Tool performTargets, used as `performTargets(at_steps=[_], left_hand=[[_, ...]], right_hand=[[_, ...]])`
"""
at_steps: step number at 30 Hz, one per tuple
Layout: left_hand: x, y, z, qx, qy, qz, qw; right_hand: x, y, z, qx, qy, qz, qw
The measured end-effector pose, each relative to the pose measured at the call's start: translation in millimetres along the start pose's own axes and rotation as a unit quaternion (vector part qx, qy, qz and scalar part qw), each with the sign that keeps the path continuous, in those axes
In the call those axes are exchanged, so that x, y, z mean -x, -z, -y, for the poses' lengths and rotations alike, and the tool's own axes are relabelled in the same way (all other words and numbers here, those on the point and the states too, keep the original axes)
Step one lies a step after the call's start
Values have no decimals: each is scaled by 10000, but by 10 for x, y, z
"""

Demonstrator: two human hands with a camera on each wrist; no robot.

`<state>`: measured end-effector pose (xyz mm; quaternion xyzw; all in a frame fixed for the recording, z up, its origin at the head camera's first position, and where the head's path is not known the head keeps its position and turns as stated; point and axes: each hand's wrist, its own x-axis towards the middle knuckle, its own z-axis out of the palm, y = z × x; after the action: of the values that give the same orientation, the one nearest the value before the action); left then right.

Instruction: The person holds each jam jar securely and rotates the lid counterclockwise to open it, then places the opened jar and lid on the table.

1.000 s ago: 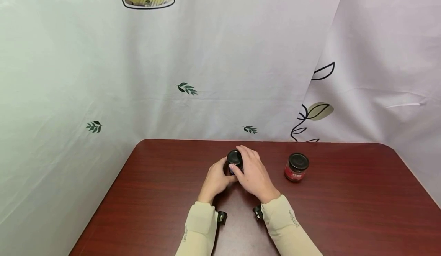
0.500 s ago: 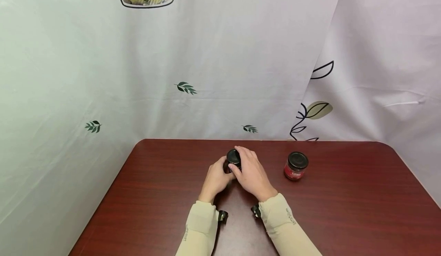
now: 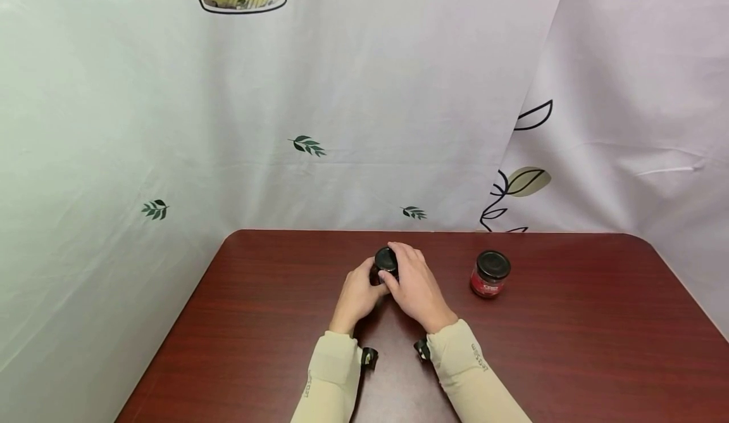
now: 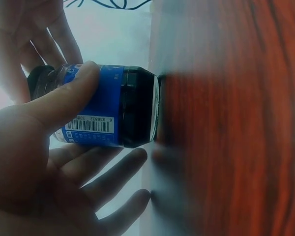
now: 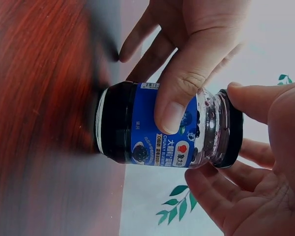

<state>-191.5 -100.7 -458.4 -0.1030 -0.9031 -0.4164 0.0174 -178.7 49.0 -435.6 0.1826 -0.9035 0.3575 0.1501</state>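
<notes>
A jam jar [image 5: 152,128] with a blue label picturing blueberries stands upright near the far side of the table, its base right at the tabletop. My left hand [image 3: 355,296] grips the jar's body from the left, thumb across the label in both wrist views. From the right, my right hand [image 3: 418,287] holds the black lid [image 3: 386,259], its thumb and fingers around the lid's edge. The lid sits on the jar's neck. Dark contents show through the glass [image 4: 136,105] near the base.
A second jar [image 3: 490,275], with a black lid and a red label, stands on the table [image 3: 569,321] to the right of my hands. Behind the table's far edge hangs a white cloth [image 3: 364,94] with printed leaves. Both wrists wear small black cameras.
My right hand and forearm have shifted slightly left since a second ago, and the head view has moved a little. Both hands stay on the jar, and the second jar stands where it was.
</notes>
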Motion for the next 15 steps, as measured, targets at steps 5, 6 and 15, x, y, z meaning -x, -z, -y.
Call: performTargets(at_steps=[5, 6, 15], left_hand=[[14, 8, -10, 198, 78, 83, 9997], [15, 11, -11, 231, 77, 88, 9997], [9, 42, 7, 326, -96, 105, 9994]], right_hand=[[-2, -4, 2, 7, 25, 12, 10000], [-2, -2, 6, 10, 25, 6, 10000], [-15, 11, 14, 77, 13, -95, 9999]])
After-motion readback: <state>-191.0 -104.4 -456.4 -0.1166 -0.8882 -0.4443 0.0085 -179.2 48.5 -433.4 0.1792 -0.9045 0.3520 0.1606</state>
